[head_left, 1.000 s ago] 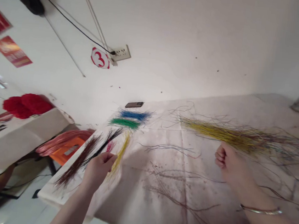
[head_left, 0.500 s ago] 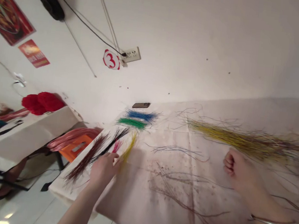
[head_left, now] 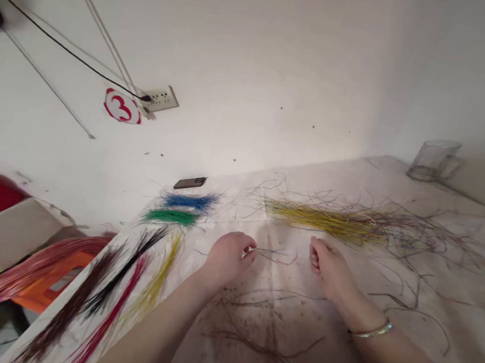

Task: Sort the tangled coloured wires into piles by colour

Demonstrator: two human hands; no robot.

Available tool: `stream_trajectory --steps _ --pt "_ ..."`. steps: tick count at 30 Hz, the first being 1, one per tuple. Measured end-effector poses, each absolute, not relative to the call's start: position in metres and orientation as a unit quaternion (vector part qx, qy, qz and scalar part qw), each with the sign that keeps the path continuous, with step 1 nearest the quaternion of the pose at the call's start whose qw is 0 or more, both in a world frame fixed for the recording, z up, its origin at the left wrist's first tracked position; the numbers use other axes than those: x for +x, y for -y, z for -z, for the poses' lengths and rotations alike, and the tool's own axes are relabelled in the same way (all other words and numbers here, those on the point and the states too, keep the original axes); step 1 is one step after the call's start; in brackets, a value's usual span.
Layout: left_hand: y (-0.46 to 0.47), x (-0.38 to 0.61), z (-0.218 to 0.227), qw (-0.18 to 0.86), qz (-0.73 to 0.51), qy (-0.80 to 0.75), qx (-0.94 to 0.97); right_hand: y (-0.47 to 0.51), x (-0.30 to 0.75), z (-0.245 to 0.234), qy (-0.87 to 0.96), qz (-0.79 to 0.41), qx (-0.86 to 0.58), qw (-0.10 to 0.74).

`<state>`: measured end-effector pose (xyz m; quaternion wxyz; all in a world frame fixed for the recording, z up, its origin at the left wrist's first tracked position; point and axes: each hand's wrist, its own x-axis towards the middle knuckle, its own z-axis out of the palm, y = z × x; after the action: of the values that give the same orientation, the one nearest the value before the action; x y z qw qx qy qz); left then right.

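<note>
My left hand [head_left: 231,256] hovers over or touches a few thin dark strands [head_left: 276,254] in the middle of the cloth-covered table. Its fingers are curled, with a small gap between thumb and forefinger. To the right, my right hand [head_left: 327,267] is closed in a loose fist, wearing a bracelet at the wrist; whatever is in it is hidden. Behind it lies a long bundle of yellow strands [head_left: 329,220], tangled with darker ones at its right end. More loose brown strands [head_left: 276,352] lie in front of both hands.
Sorted bundles lie at left: blue [head_left: 191,201], green [head_left: 172,216], black [head_left: 126,273], dark red [head_left: 71,308], pink-red [head_left: 113,318] and a smaller yellow [head_left: 158,279]. A phone [head_left: 190,183] and a glass mug [head_left: 433,160] stand near the wall. An orange stool [head_left: 47,285] holds pink strands.
My left hand has left the small pink and yellow bundles and moved right to the thin strands in the middle. My right hand stays closed. The view has turned right, bringing in the mug.
</note>
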<state>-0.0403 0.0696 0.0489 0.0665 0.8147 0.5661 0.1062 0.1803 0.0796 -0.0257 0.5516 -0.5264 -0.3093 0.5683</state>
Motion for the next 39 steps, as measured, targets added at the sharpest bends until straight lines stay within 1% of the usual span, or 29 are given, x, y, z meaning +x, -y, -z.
stream_trajectory --steps 3,7,13,22,27,29,32,36,39 --pt "-0.07 -0.018 -0.033 0.09 -0.088 -0.523 0.843 -0.084 0.184 0.025 0.278 -0.592 -0.512 0.557" --pt "-0.053 -0.016 -0.022 0.146 -0.057 -0.487 0.859 -0.087 0.187 0.024 0.247 -0.608 -0.507 0.558" --pt "-0.036 -0.03 -0.015 0.161 -0.02 -0.506 0.847 -0.084 0.18 0.02 0.279 -0.592 -0.521 0.549" --pt "-0.035 -0.028 -0.002 0.158 -0.047 -0.512 0.843 -0.081 0.182 0.019 0.28 -0.601 -0.52 0.539" --pt "-0.034 -0.038 -0.005 0.173 -0.079 -0.553 0.811 -0.081 0.183 0.022 0.313 -0.575 -0.538 0.531" --pt "-0.035 -0.044 -0.007 0.179 -0.106 -0.576 0.791 -0.08 0.183 0.02 0.351 -0.529 -0.561 0.531" --pt "-0.038 -0.051 -0.008 0.17 -0.139 -0.596 0.773 -0.077 0.183 0.015 0.471 -0.435 -0.575 0.508" --pt "-0.039 -0.055 -0.007 0.171 -0.155 -0.595 0.77 -0.07 0.177 0.011 0.644 -0.379 -0.515 0.42" --pt "-0.039 -0.056 -0.006 0.175 -0.158 -0.589 0.773 -0.065 0.171 0.013 0.718 -0.353 -0.485 0.353"
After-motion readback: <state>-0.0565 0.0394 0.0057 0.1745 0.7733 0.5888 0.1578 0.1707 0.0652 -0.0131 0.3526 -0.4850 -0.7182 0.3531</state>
